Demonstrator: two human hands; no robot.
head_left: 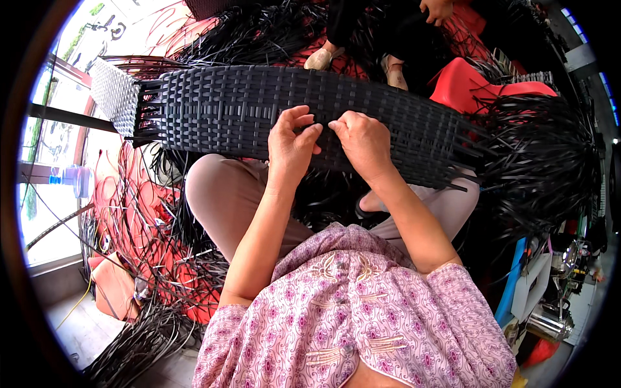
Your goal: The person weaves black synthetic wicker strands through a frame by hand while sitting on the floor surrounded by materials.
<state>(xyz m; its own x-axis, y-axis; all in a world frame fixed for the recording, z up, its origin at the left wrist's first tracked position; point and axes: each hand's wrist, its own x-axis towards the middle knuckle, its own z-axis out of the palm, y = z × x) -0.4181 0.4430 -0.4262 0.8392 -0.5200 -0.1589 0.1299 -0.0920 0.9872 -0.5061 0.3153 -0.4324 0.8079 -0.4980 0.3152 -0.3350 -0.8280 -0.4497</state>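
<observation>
A long woven panel [220,107] of flat black plastic strips lies crosswise over my lap, with loose strip ends at both sides. My left hand [289,143] is over its middle, fingers loosely bent and apart from the thumb, with nothing visible between them. Just beside it, my right hand [363,143] is closed, thumb and forefinger pinched together close to the weave. Whatever those fingertips hold is too small and dark to make out against the panel.
Loose black strips [543,155] pile up at the right, beside a red plastic stool [462,87]. Another person's feet [321,58] stand beyond the panel. A pale woven end piece [115,94] is at the left. A metal flask [548,323] stands at the lower right.
</observation>
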